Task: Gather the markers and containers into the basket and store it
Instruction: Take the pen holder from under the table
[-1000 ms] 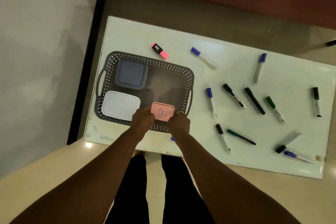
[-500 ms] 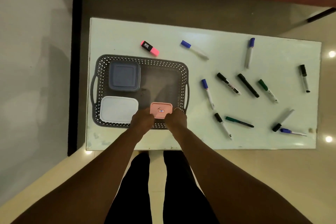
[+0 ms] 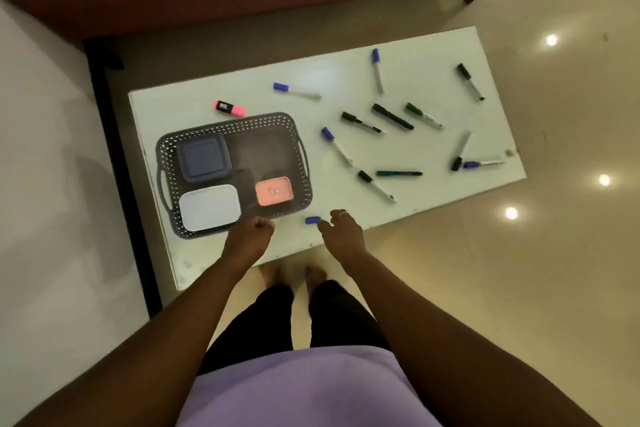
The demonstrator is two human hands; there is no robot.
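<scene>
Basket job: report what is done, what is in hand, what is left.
Done: three containers, blue, white and pink, lie in the basket. In hand: nothing; the right hand is beside a blue cap, the left hand at the basket's near rim. Left: the markers and pink highlighter on the table, then storing.

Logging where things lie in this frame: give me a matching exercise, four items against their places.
1. pink rectangular lidded container
2. dark blue square lidded container
3. pink highlighter with black cap
4. small blue cap-like piece

A. table, just beyond basket's far rim
B. basket, near right corner
C. table, by the right hand
D. basket, far left corner

Pairs: 1-B, 2-D, 3-A, 4-C
</scene>
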